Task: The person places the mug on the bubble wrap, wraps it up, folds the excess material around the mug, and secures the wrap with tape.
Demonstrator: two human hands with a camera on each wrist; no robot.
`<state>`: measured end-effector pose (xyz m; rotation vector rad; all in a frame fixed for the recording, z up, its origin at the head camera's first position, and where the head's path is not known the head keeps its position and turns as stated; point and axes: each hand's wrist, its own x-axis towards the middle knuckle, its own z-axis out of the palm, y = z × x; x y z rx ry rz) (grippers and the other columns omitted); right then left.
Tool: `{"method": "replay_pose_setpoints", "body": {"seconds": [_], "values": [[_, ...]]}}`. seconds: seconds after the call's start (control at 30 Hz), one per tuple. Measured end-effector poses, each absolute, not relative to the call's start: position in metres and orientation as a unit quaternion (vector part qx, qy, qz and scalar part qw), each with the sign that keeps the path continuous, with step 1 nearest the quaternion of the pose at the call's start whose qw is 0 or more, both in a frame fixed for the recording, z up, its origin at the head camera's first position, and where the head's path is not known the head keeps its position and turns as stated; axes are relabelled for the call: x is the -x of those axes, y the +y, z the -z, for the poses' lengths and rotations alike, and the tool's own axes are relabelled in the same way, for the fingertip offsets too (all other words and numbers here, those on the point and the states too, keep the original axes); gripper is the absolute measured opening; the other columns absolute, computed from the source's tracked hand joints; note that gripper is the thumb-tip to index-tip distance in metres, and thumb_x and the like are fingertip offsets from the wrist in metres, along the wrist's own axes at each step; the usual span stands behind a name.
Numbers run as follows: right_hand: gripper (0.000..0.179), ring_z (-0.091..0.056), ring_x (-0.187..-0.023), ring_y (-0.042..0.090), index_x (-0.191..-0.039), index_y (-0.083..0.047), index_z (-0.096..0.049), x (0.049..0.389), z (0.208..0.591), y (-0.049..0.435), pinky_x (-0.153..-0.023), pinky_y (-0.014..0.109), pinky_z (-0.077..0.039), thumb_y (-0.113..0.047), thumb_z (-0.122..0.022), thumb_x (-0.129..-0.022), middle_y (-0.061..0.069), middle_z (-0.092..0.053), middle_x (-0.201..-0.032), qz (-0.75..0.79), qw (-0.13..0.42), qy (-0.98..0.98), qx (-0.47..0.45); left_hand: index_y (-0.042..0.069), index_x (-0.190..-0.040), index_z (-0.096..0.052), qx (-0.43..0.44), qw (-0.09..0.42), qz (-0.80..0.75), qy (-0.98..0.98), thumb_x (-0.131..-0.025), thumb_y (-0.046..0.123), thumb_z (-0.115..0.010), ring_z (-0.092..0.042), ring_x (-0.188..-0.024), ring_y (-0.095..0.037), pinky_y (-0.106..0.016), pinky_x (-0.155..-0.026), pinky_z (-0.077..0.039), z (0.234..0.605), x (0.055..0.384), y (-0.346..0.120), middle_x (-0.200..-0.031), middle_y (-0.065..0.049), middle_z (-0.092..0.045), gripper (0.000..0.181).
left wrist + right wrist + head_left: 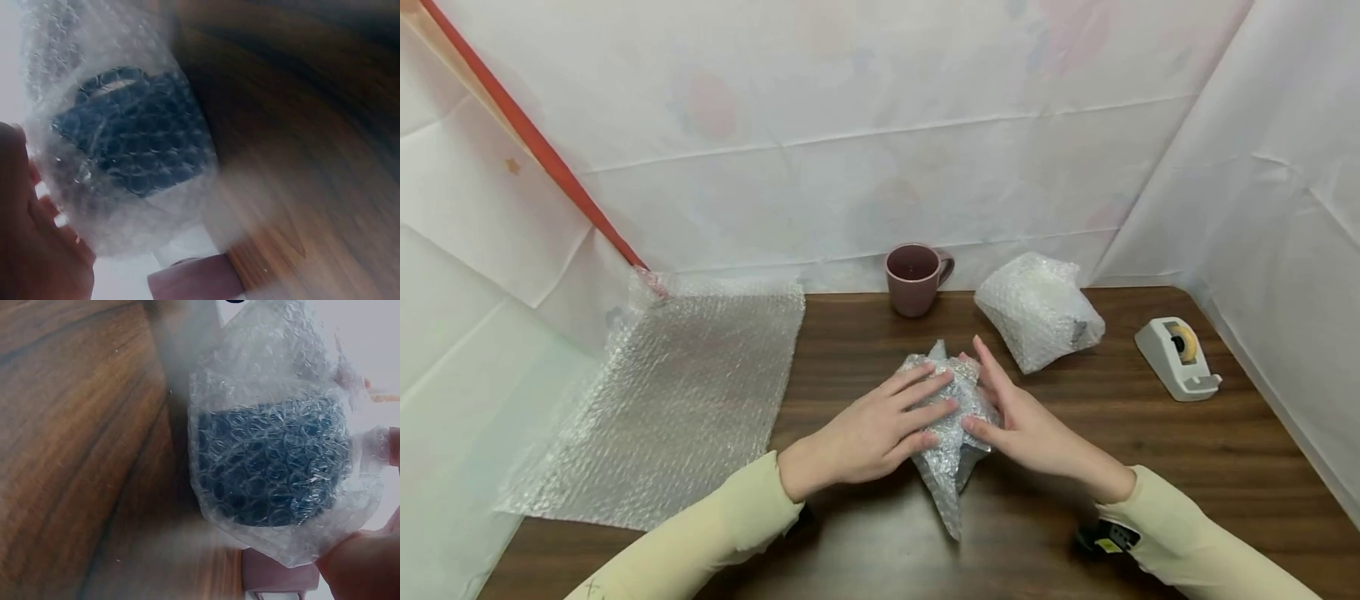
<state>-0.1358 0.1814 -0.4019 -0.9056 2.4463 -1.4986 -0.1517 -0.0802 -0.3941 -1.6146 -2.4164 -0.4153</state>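
Observation:
Between both hands sits a bubble-wrapped mug [951, 408] on the table, its wrap gathered into a pointed end toward me. Through the bubbles it looks dark blue in the left wrist view [137, 134], where a handle shows near its top. My left hand [880, 425] lies over the wrap's upper left, fingers spread and nearly straight. On the opposite side my right hand [1030, 421] touches the bundle, thumb on top and index finger extended away. The right hand's other fingers are partly hidden behind the wrap. In the right wrist view the wrapped mug [275, 462] fills the middle.
A mauve mug [913, 279] stands at the back edge of the wooden table [1150, 467]. Right of it lies another bubble-wrapped bundle [1037, 312]. A white tape dispenser [1180, 358] is at the far right. A flat bubble wrap sheet [692, 400] covers the left side.

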Motion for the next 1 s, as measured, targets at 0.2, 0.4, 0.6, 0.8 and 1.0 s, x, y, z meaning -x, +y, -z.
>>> {"method": "replay_pose_setpoints", "body": {"seconds": [0.2, 0.4, 0.6, 0.8, 1.0], "values": [[0.096, -0.043, -0.136, 0.034, -0.16, -0.027, 0.007, 0.14, 0.399, 0.18, -0.107, 0.046, -0.037, -0.013, -0.065, -0.098, 0.014, -0.018, -0.163, 0.499, 0.071, 0.807, 0.307, 0.011, -0.151, -0.043, 0.581, 0.095, 0.11, -0.801, -0.108, 0.047, -0.016, -0.015, -0.151, -0.029, -0.047, -0.12, -0.014, 0.396, 0.157, -0.086, -0.161, -0.006, -0.028, 0.062], [0.091, -0.047, -0.133, 0.037, -0.161, -0.022, -0.008, 0.141, 0.391, 0.194, -0.104, 0.044, -0.042, -0.005, -0.067, -0.095, 0.012, -0.021, -0.162, 0.481, 0.006, 0.819, 0.314, 0.015, -0.154, -0.038, 0.578, 0.072, 0.113, -0.805, -0.107, 0.049, -0.016, -0.012, -0.151, -0.026, -0.047, -0.12, -0.013, 0.397, 0.159, -0.088, -0.162, -0.002, -0.026, 0.062], [0.078, -0.062, -0.108, 0.009, -0.148, -0.002, -0.042, 0.141, 0.375, 0.252, -0.088, 0.016, -0.05, 0.018, -0.072, -0.079, 0.017, -0.05, -0.136, 0.405, -0.167, 0.85, 0.294, 0.017, -0.157, -0.033, 0.573, 0.057, 0.1, -0.811, -0.104, 0.057, -0.018, -0.008, -0.152, -0.025, -0.046, -0.121, -0.011, 0.397, 0.157, -0.088, -0.164, 0.0, -0.022, 0.068], [0.059, -0.053, -0.102, 0.026, -0.133, 0.007, -0.052, 0.138, 0.379, 0.338, -0.085, 0.028, -0.042, 0.007, -0.076, -0.078, 0.026, -0.053, -0.115, 0.248, -0.224, 0.936, 0.109, 0.017, -0.156, -0.035, 0.569, 0.069, 0.081, -0.816, -0.103, 0.059, -0.033, -0.008, -0.152, -0.025, -0.046, -0.121, -0.01, 0.396, 0.152, -0.084, -0.164, 0.0, -0.024, 0.068], [0.076, -0.04, -0.105, 0.058, -0.143, 0.015, -0.031, 0.141, 0.404, 0.399, -0.088, 0.068, -0.025, -0.013, -0.073, -0.087, 0.044, -0.045, -0.119, 0.201, -0.075, 0.977, -0.02, 0.017, -0.156, -0.036, 0.561, 0.074, 0.061, -0.822, -0.102, 0.054, -0.045, -0.007, -0.152, -0.024, -0.046, -0.121, -0.008, 0.395, 0.151, -0.083, -0.164, 0.002, -0.023, 0.066]]}}
